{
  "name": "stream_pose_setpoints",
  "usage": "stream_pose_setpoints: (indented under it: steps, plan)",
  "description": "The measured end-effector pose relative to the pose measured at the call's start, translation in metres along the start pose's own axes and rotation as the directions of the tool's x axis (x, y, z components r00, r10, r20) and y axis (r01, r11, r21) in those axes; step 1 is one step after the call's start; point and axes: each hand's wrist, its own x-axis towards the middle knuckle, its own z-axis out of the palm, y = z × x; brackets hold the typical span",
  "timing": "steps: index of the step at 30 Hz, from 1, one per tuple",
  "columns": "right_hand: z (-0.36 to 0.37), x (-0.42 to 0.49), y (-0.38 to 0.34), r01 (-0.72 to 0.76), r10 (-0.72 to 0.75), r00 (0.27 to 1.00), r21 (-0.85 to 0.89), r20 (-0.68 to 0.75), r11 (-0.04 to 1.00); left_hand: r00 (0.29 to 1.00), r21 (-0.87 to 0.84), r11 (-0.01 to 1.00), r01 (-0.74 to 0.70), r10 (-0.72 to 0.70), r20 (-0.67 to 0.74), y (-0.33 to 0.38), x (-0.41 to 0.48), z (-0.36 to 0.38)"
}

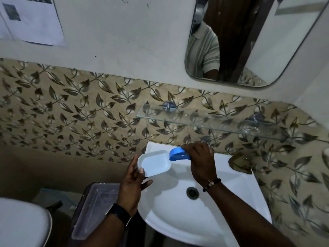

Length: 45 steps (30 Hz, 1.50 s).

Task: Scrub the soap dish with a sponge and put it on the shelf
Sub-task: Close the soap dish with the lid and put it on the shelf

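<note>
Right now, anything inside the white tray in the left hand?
White tray in the left hand looks empty: bare bottom, no soap visible. Its underside is hidden. Right hand holds the blue insert apart.

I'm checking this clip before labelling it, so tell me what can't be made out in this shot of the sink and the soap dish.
Head view, the only one:
- Tap: mostly hidden behind the right hand.
- Blue soap dish part: its right end is covered by that hand.
- White soap dish tray, held by the left hand: underside faces away.
- Sponge: none visible.
- Brown object on the sink rim: too dim to identify.
- Wall papers: cut off, unreadable.
</note>
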Motion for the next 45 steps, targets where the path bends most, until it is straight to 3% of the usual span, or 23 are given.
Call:
stream_pose_setpoints:
  steps: [9, 17, 22, 25, 34, 42, 45]
  plan:
    - [-0.017, -0.004, -0.016, -0.034, 0.055, 0.995, 0.230, -0.087, 0.973, 0.992, 0.001, 0.997, -0.074, 0.074, 0.106, 0.000, -0.006, 0.024]
    - [-0.027, -0.013, -0.043, -0.157, 0.228, 0.964, 0.397, -0.139, 0.904, 0.950, 0.065, 0.989, -0.135, 0.111, 0.292, 0.004, -0.017, 0.054]
    - [-0.023, -0.016, -0.046, -0.186, 0.302, 0.917, 0.391, -0.261, 0.901, 0.927, 0.055, 0.987, -0.152, 0.123, 0.353, 0.009, -0.016, 0.064]
    - [-0.020, -0.019, -0.043, -0.187, 0.301, 0.906, 0.356, -0.297, 0.916, 0.937, 0.016, 0.995, -0.097, 0.085, 0.339, 0.011, -0.017, 0.070]
    - [-0.021, -0.019, -0.041, -0.180, 0.290, 0.900, 0.329, -0.326, 0.927, 0.934, -0.004, 0.983, -0.186, 0.178, 0.311, 0.018, -0.020, 0.087]
    - [-0.033, -0.015, -0.039, -0.180, 0.378, 0.877, 0.529, -0.295, 0.829, 0.919, -0.039, 0.985, -0.166, 0.169, 0.356, 0.018, -0.015, 0.082]
    - [-0.036, -0.013, -0.044, -0.222, 0.467, 0.848, 0.632, -0.251, 0.742, 0.909, -0.022, 0.984, -0.176, 0.171, 0.380, 0.015, -0.014, 0.081]
